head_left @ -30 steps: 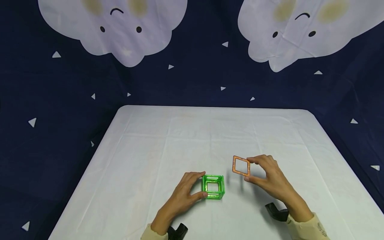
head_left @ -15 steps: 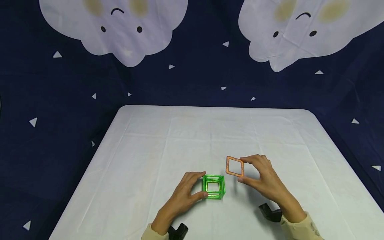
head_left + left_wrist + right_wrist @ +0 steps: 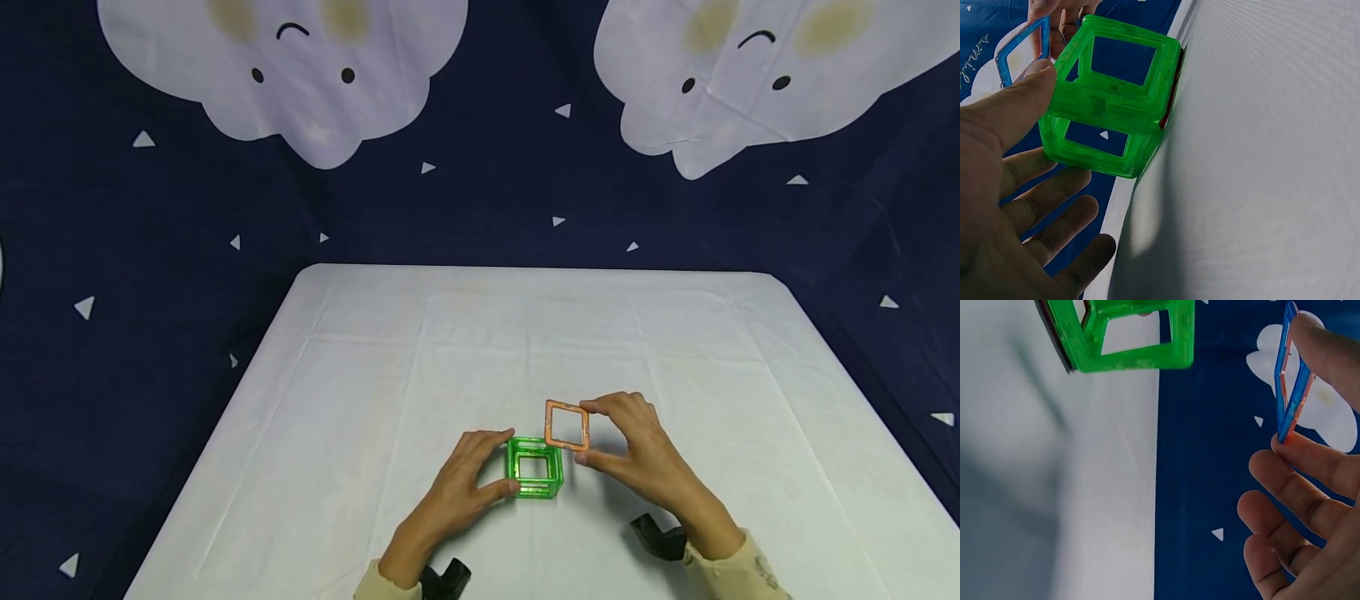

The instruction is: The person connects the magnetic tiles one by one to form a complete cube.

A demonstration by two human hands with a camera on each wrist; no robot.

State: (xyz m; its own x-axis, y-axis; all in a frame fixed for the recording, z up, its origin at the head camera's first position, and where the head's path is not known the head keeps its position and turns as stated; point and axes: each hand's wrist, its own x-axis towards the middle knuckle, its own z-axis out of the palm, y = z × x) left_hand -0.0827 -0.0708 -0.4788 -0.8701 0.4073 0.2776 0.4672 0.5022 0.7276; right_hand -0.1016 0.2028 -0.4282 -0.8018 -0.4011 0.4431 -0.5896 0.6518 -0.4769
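Note:
A green see-through cube of magnetic tiles (image 3: 536,481) stands on the white tabletop, with a dark red underside in the left wrist view. My left hand (image 3: 459,483) holds the cube's left side between thumb and index finger; its other fingers are spread away from the green tiles (image 3: 1104,103). A square frame tile (image 3: 567,447) is pinched at its right edge by my right hand (image 3: 648,450), thumb against index finger. Seen from above the tile is orange; in the right wrist view the tile (image 3: 1298,394) shows blue and orange sides. It is raised and apart from the cube.
A white cloth (image 3: 360,375) covers the table, whose rounded far edge meets a dark blue curtain (image 3: 480,217) with clouds and small triangles. Black wrist mounts (image 3: 660,537) sit beneath both wrists.
My right hand has moved left with the tile, and slightly nearer in the last half second; the tile now overlaps the cube's far right corner from above. My left hand and the cube stay put.

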